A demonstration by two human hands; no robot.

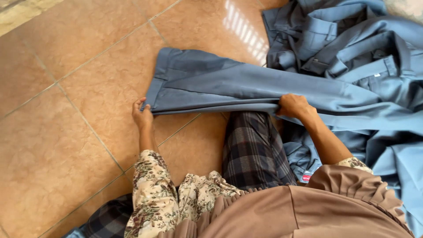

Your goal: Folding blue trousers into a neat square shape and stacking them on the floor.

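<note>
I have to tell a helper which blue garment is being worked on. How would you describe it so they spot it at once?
On the tan tiled floor, left of the heap of blue clothes, lies one blue trouser leg stretched flat. The left hand pinches its hem corner and the right hand grips its near edge; unlike the crumpled heap, it is smoothed out.

We sit on a floor of large, glossy, peach-brown ceramic tiles (83, 83), mottled in tone and split by thin darker grout lines that run on a slant from near left to far right. In the far left corner a paler, cream-coloured tile strip (22, 13) edges the floor. Daylight falls from somewhere far off and leaves a bright striped reflection (244, 26) on the far tiles.
</note>
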